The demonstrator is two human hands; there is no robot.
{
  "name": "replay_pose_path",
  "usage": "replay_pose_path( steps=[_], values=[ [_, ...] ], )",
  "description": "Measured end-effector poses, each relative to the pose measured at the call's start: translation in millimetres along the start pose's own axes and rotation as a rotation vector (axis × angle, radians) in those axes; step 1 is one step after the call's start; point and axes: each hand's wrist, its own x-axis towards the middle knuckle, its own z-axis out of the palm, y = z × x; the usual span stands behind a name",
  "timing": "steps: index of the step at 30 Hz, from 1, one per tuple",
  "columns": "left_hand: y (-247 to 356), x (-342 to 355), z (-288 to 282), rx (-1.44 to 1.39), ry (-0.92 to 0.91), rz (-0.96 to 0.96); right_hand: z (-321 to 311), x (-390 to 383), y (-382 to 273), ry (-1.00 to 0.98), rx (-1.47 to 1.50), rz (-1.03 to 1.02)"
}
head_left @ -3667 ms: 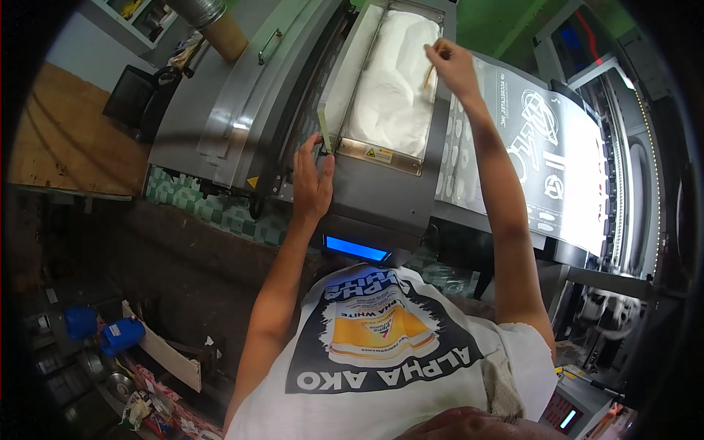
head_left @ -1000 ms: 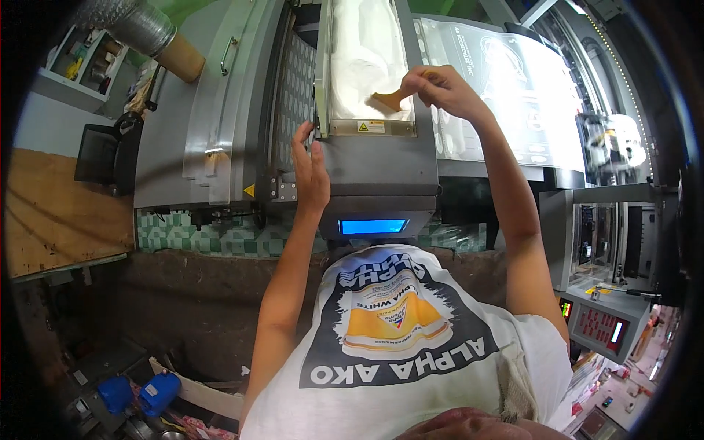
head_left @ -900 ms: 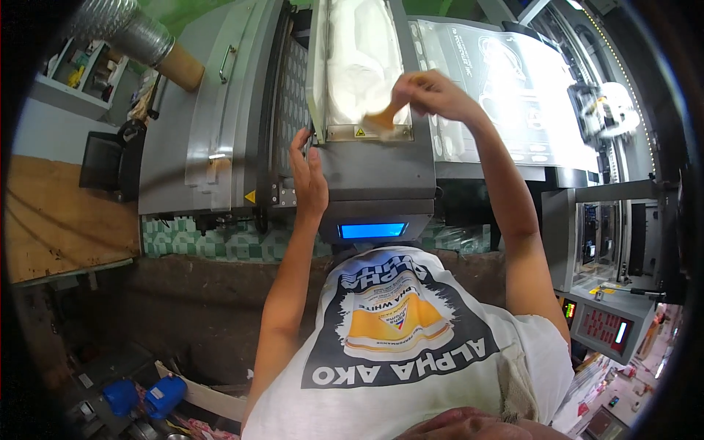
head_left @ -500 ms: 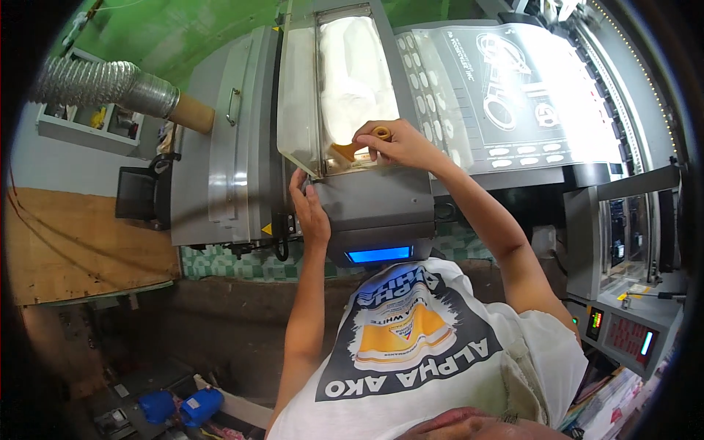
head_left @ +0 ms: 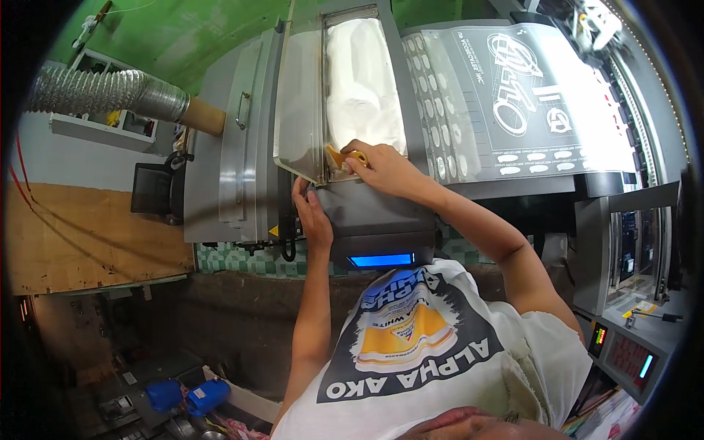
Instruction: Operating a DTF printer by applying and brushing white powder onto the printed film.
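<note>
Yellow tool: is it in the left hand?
No, the right hand grips the yellow tool, while the left hand is at the clear panel's near corner.

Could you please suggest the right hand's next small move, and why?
Perhaps sweep the yellow-handled flat brush toward the white powder: the right hand holds it at the near left corner of the rectangular metal tray, and most of the powder lies beyond it.

Print workshop: printed film (head_left: 546, 88) right of powder trough (head_left: 352, 14), grey machine (head_left: 209, 158), foil duct (head_left: 110, 89) left.
</note>
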Motion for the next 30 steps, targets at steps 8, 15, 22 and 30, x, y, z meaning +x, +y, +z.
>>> replay_pose_path(
  steps=[8, 15, 22, 30],
  values=[
    [-7.5, 0.7, -0.1, -0.055, -0.019, 0.012, -10.0, -1.4, 15.4, -0.027, -0.197, -0.096],
    [-8.4, 2.6, -4.1, -0.076, -0.034, 0.030, 11.8, -10.8, -0.2, -0.037, -0.466, -0.171],
    [-7.2, 2.1, -3.9, -0.064, -0.053, 0.020, 22.5, 15.8, 13.9, 0.039, -0.555, -0.126],
    [-13.7, 4.0, -6.0, -0.089, -0.075, 0.045, 22.2, 81.9, 46.8, 0.212, -0.606, -0.216]
  ],
)
